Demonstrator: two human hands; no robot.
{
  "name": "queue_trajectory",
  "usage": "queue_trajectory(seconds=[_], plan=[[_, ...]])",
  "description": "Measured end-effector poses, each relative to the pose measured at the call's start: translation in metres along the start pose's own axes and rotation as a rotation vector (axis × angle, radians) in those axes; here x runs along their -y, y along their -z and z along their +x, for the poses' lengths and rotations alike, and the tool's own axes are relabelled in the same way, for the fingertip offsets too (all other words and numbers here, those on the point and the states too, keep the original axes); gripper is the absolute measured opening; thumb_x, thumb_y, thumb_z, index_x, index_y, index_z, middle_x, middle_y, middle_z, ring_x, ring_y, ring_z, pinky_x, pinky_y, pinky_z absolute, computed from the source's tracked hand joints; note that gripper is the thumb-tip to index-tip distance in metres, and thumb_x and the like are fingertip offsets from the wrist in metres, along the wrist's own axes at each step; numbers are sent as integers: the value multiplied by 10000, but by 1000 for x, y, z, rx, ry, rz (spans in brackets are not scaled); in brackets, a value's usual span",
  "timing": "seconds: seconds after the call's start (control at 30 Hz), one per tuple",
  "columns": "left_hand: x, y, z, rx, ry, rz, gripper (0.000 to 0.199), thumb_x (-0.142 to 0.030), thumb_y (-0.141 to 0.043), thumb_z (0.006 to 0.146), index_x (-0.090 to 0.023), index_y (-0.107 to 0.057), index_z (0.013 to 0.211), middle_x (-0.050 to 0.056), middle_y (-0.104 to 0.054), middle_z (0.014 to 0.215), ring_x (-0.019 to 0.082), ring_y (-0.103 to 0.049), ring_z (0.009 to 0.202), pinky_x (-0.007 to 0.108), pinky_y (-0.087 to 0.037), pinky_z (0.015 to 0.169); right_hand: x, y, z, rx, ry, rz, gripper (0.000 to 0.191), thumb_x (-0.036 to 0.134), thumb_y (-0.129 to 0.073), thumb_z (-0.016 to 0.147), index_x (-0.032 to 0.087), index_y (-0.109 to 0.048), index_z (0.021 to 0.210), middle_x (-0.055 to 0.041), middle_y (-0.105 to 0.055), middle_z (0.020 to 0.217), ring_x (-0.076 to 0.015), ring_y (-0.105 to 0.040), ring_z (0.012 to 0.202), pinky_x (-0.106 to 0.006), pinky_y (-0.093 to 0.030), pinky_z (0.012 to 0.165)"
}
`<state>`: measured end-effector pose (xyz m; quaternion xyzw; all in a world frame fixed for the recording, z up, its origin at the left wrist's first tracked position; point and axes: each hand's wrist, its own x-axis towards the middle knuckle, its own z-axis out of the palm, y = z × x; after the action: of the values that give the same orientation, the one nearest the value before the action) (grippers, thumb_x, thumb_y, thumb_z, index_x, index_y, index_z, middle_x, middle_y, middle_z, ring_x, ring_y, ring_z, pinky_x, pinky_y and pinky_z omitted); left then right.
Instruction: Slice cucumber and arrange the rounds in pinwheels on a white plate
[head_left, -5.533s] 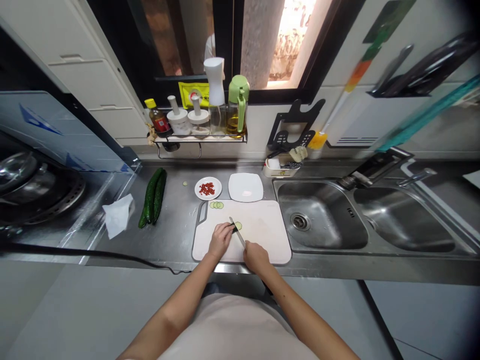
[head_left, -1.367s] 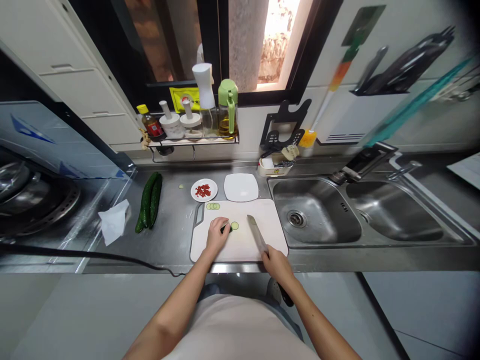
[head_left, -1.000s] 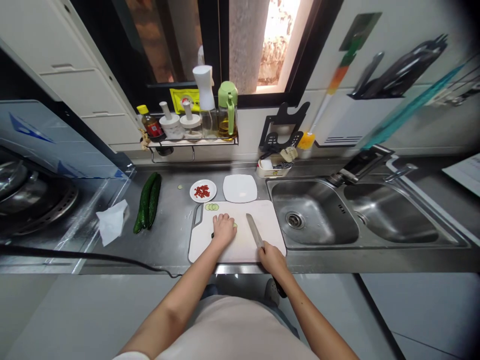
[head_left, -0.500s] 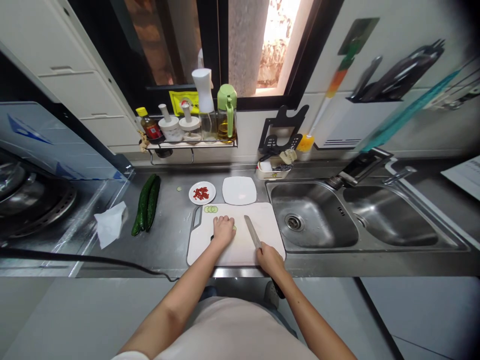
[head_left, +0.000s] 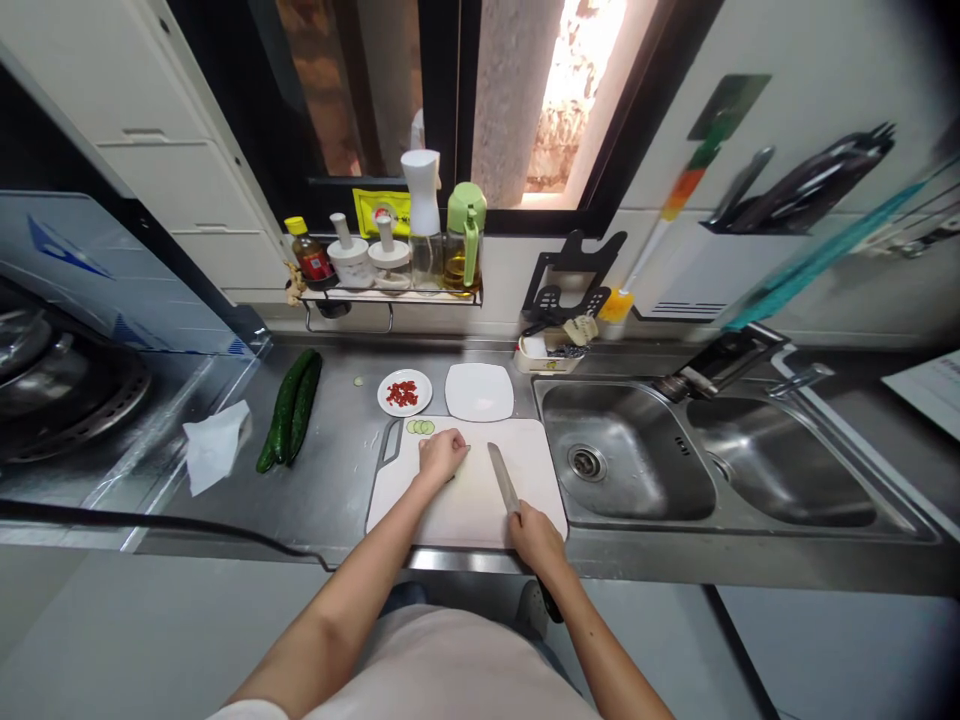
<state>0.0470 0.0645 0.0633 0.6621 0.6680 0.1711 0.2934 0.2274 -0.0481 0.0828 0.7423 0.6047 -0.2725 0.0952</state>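
Over the white cutting board (head_left: 480, 520), my left hand (head_left: 441, 456) is closed in a pinch. A thin cucumber slice (head_left: 468, 448) shows at its fingertips, seen nearly edge-on. Beneath that hand a dark green bit peeks out, probably the rest of a cucumber; most of it is hidden. My right hand (head_left: 537, 535) grips a kitchen knife (head_left: 503, 478) by its black handle, the blade lying low over the board and pointing away from me. A few cut cucumber slices (head_left: 420, 427) overlap at the board's far left corner.
Behind the board stand a small plate (head_left: 383, 394) of chopped red pieces and a white square plate (head_left: 480, 391). Two whole cucumbers (head_left: 291, 408) and a crumpled tissue (head_left: 212, 450) lie to the left. A double sink (head_left: 630, 440) borders the board's right side.
My left hand has drawn its fingers together, from lying over the cucumber to pinching a slice. The knife stays in my right hand at nearly the same place. The whole view has tilted slightly.
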Motion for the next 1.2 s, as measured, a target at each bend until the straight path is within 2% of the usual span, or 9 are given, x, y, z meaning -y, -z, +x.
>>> queue_trajectory(seconds=[0.1, 0.23, 0.37, 0.57, 0.73, 0.9, 1.2], plan=[[17, 6, 13, -66, 124, -134, 136, -339, -648, 731, -210, -614, 758, -10, -662, 759, 135, -566, 693, 263, -372, 667, -2, -2, 0, -18, 5, 10, 326, 289, -304, 899, 185, -584, 1031, -110, -687, 1003, -211, -631, 928, -271, -377, 670], [43, 8, 28, -153, 189, -226, 140, -317, -651, 725, -197, -613, 787, -16, -642, 733, 116, -555, 654, 222, -356, 585, -3, -2, 1, -7, 1, 4, 307, 274, -315, 898, 192, -582, 1026, -109, -689, 1006, -199, -634, 917, -263, -369, 664], [57, 7, 37, -221, 207, -202, 93, -212, -619, 729, -199, -598, 819, -26, -626, 705, 108, -548, 641, 212, -351, 589, -3, -2, 1, -13, 6, -1, 311, 283, -313, 902, 192, -580, 1033, -103, -688, 1015, -195, -631, 923, -255, -365, 663], [61, 3, 42, -284, 227, -118, 130, -164, -555, 760, -216, -596, 871, -3, -653, 778, 142, -572, 718, 238, -365, 653, -3, -4, 2, -26, 9, 5, 328, 283, -307, 893, 194, -590, 1033, -102, -688, 996, -200, -632, 919, -259, -372, 673], [63, 5, 37, -321, 154, -36, 208, -199, -571, 775, -224, -617, 976, 15, -663, 867, 174, -580, 841, 266, -382, 748, -1, -2, 0, -18, 1, 5, 331, 285, -317, 894, 192, -593, 1051, -109, -685, 1006, -207, -631, 925, -266, -380, 692], [68, 5, 25, -289, -10, 120, 189, -269, -589, 807, -252, -684, 970, 59, -646, 1003, 233, -530, 977, 335, -372, 847, -1, -1, 0, -18, 7, 9, 347, 271, -305, 890, 179, -598, 1052, -121, -684, 999, -213, -631, 920, -274, -383, 696], [69, 2, 23, -253, -87, 220, 203, -297, -538, 863, -273, -711, 967, 64, -631, 979, 231, -507, 977, 348, -364, 855, -1, -1, 1, -16, 13, 0, 342, 279, -299, 887, 181, -589, 1039, -112, -687, 999, -202, -631, 920, -263, -369, 671]])
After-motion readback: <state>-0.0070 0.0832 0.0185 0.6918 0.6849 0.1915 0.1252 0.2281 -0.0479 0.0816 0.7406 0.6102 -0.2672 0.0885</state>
